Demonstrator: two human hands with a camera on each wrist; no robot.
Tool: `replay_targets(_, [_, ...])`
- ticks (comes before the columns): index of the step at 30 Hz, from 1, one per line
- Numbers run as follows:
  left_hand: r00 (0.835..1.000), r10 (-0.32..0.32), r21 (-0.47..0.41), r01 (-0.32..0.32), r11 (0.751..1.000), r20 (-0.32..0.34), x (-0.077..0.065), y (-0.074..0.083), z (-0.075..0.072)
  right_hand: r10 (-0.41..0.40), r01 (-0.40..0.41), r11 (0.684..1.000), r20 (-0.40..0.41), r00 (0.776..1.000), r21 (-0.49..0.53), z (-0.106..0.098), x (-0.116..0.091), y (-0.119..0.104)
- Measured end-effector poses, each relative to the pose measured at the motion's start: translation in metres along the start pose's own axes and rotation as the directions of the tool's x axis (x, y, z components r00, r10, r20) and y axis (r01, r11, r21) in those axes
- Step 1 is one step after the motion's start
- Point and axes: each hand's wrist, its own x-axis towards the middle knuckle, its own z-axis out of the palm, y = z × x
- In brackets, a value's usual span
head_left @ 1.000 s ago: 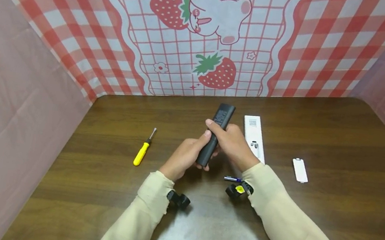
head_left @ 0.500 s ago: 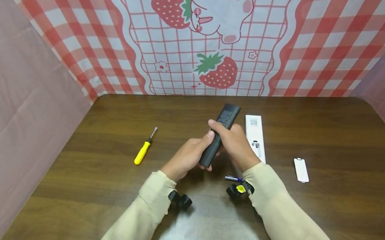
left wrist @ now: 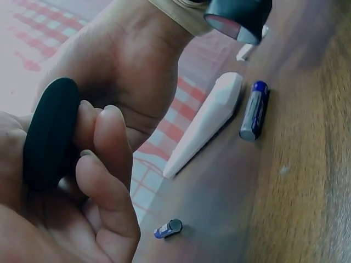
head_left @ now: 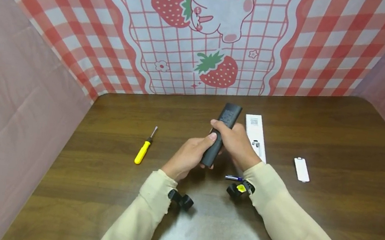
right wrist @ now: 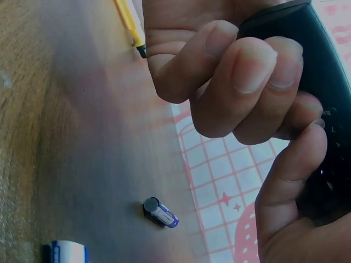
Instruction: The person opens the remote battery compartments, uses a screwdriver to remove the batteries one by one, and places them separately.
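Observation:
Both hands hold a long black remote control (head_left: 228, 117) over the middle of the table, its far end leaning right in the head view and its back, with faint printing, facing up. My left hand (head_left: 187, 156) grips the near half, thumb on top and fingers curled beneath. Farther up, my right hand (head_left: 239, 143) grips it from the right with its thumb laid across the back. In the left wrist view, the remote's dark end (left wrist: 52, 131) shows beside curled fingers. Small buttons appear on the remote's underside (right wrist: 332, 142) in the right wrist view.
A white remote (head_left: 253, 126) with an exposed battery compartment lies beyond my right hand, its white cover (head_left: 301, 170) farther right. One blue battery (head_left: 232, 178) lies by the right wrist; a second battery (left wrist: 168, 228) shows in the left wrist view. A yellow screwdriver (head_left: 142, 152) lies left.
The black remote has shifted slightly to the right, with both hands moving along. My left thumb has slid a little up its back. The things on the table stay put.

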Motion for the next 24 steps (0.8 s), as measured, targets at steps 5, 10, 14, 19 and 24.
replay_targets(5, [0.999, -0.038, -0.010, 0.038, 0.999, 0.021, 0.0000, -0.0001, -0.0011, 0.013, -0.013, 1.000, 0.003, 1.000, -0.011, -0.0009, 0.0001, 0.0003])
replay_targets(10, [0.998, -0.048, -0.030, 0.049, 0.998, 0.036, 0.0000, 0.0009, -0.0007, 0.019, -0.019, 1.000, -0.002, 1.000, -0.024, -0.0021, 0.0003, 0.0003])
replay_targets(14, [0.998, -0.053, -0.055, 0.055, 0.997, 0.039, 0.0006, -0.0004, 0.0004, 0.021, -0.021, 0.999, -0.005, 1.000, -0.026, -0.0031, 0.0002, 0.0003])
replay_targets(19, [0.998, -0.040, -0.078, 0.044, 0.996, 0.050, 0.0007, -0.0014, 0.0014, 0.019, -0.019, 0.999, -0.003, 1.000, -0.027, -0.0036, 0.0002, 0.0004])
replay_targets(24, [0.998, -0.026, -0.087, 0.031, 0.996, 0.058, 0.0004, -0.0016, 0.0021, 0.014, -0.014, 1.000, -0.002, 1.000, -0.026, -0.0036, 0.0001, -0.0001])
